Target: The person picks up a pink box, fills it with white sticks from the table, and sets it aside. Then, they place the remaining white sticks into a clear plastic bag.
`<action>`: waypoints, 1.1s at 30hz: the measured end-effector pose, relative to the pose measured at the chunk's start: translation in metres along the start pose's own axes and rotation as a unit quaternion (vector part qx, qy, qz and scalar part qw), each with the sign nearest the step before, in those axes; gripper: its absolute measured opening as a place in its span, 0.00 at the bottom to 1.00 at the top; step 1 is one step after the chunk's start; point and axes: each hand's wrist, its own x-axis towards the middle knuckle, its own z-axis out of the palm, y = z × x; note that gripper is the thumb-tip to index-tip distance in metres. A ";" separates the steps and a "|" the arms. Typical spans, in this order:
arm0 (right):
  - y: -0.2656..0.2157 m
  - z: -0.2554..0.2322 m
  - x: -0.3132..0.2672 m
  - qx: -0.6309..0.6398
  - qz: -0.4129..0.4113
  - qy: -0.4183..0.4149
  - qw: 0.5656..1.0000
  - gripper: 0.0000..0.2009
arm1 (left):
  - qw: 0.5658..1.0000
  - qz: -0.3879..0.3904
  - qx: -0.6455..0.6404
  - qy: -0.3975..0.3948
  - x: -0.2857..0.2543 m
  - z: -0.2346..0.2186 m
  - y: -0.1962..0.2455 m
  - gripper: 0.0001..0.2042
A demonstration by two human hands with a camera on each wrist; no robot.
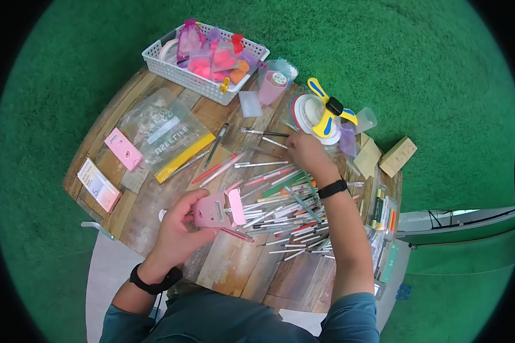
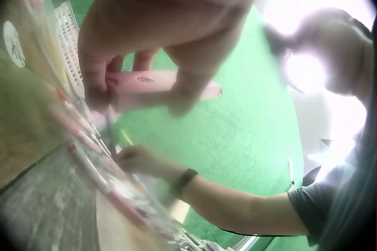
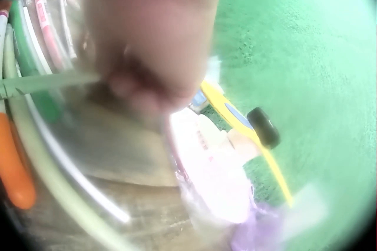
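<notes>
My left hand (image 1: 176,226) grips a small pink box (image 1: 209,210) between thumb and fingers. The box is tilted, its flap raised on the right side. In the left wrist view the fingers hold the pink box (image 2: 147,89) by its sides. Over the far side of a loose pile of pens and pencils (image 1: 286,211), my right hand (image 1: 310,154) reaches down. Its curled fingertips pinch the handle end of a dark-handled paintbrush (image 1: 263,132), and a thin white pen (image 1: 274,142) lies beside them. A pale green stick (image 3: 53,83) meets the hand in the right wrist view.
A white basket (image 1: 189,80) of colourful pouches stands at the far edge. A clear zip bag (image 1: 166,128), another pink box (image 1: 123,150) and a white-and-pink box (image 1: 100,186) lie left. Right are a yellow-blue spinner (image 1: 325,123), white rolls (image 1: 306,108) and a cardboard block (image 1: 399,156).
</notes>
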 end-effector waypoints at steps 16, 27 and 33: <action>-0.047 -0.041 -0.067 0.545 0.067 0.098 0.830 0.07 | 0.994 0.055 0.090 -0.013 -0.007 0.019 -0.001 0.32; -0.058 -0.057 -0.129 0.585 0.162 0.085 0.790 0.12 | 0.984 0.099 0.146 -0.006 -0.004 0.042 -0.009 0.30; -0.115 -0.079 -0.185 0.610 0.028 0.107 0.784 0.11 | 0.970 0.122 0.208 0.010 -0.004 0.049 -0.003 0.30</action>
